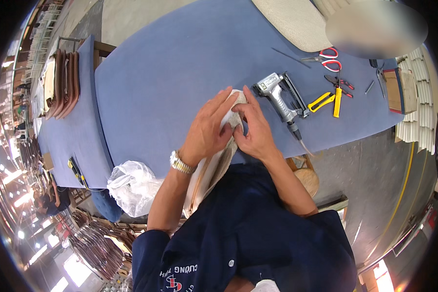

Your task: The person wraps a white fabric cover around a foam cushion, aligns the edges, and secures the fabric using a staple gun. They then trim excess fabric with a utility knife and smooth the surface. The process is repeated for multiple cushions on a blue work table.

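Observation:
A pale, fabric-covered padded panel (212, 173) stands on edge against my front, its upper end at the near edge of the blue table. My left hand (208, 127) lies along the left side of that end, fingers pressed together on the fabric. My right hand (256, 127) pinches the fabric edge from the right with thumb and bent fingers. Both hands close on the panel from opposite sides, and their palms hide part of it. Just right of my right hand, a silver and black pneumatic staple gun (279, 97) rests on the table with its hose attached.
Right of the staple gun lie a yellow utility knife (321, 102), a yellow-handled tool (337, 102), pliers (343, 83) and red-handled scissors (331, 64). Another pale panel (297, 24) is at the far edge. A clear plastic bag (133, 187) sits left; a round stool (305, 182) stands right.

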The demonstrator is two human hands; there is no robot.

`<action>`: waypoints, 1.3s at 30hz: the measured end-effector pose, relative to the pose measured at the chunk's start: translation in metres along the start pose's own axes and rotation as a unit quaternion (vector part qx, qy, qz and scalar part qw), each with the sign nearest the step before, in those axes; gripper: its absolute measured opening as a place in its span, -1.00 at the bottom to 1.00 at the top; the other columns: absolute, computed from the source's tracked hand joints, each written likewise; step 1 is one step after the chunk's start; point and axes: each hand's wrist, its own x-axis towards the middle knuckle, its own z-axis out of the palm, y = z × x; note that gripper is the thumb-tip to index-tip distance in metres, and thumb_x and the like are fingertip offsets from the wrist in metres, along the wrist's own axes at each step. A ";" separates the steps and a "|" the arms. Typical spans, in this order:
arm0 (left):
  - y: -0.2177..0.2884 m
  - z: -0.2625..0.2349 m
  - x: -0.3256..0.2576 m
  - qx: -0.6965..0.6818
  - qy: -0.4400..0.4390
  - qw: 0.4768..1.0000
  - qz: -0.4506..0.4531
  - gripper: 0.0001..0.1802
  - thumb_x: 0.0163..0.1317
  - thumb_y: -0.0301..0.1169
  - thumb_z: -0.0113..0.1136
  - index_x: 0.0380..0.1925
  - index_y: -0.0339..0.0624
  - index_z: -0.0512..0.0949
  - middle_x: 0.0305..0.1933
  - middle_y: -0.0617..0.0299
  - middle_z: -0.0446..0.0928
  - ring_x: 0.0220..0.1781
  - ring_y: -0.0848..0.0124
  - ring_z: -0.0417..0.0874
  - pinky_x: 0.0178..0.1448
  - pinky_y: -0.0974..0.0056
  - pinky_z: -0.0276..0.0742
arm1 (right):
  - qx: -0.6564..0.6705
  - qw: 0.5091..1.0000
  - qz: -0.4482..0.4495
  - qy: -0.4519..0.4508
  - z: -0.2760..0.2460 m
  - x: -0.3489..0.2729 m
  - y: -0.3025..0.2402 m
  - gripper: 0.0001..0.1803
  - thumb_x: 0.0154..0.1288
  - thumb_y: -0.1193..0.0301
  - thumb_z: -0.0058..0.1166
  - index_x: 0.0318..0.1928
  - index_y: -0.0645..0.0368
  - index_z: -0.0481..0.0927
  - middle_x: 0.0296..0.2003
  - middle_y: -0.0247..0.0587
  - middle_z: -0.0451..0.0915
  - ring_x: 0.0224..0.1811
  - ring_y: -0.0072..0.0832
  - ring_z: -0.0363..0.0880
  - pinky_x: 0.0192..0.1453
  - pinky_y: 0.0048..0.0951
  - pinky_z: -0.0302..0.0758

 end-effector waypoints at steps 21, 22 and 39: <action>-0.043 0.025 -0.001 -0.171 0.070 0.982 -0.037 -0.55 0.36 -0.47 0.28 0.26 -0.16 0.60 0.27 -0.11 0.63 0.28 -0.03 0.68 0.30 0.10 0.63 | 0.126 0.978 0.069 0.154 0.016 -0.021 0.012 -0.84 0.28 0.61 0.17 -0.15 0.29 0.51 0.22 0.12 0.60 0.05 -0.20 0.76 0.07 -0.30 0.71; -0.043 0.024 0.000 -0.153 0.076 0.985 -0.020 -0.55 0.34 -0.49 0.30 0.25 -0.12 0.61 0.27 -0.10 0.63 0.27 -0.02 0.69 0.28 0.10 0.64 | 0.111 0.978 0.067 0.161 0.018 -0.019 0.009 -0.84 0.28 0.60 0.17 -0.15 0.29 0.51 0.20 0.10 0.60 0.04 -0.20 0.76 0.08 -0.29 0.71; -0.037 0.025 0.009 -0.092 0.088 0.991 -0.029 -0.64 0.27 -0.52 0.36 0.07 -0.06 0.71 0.19 0.00 0.69 0.15 0.03 0.76 0.13 0.14 0.71 | 0.208 0.962 0.109 0.140 0.016 -0.015 0.024 -0.86 0.48 0.53 0.16 -0.23 0.24 0.46 0.32 0.04 0.51 -0.08 -0.60 0.66 -0.04 -0.56 0.62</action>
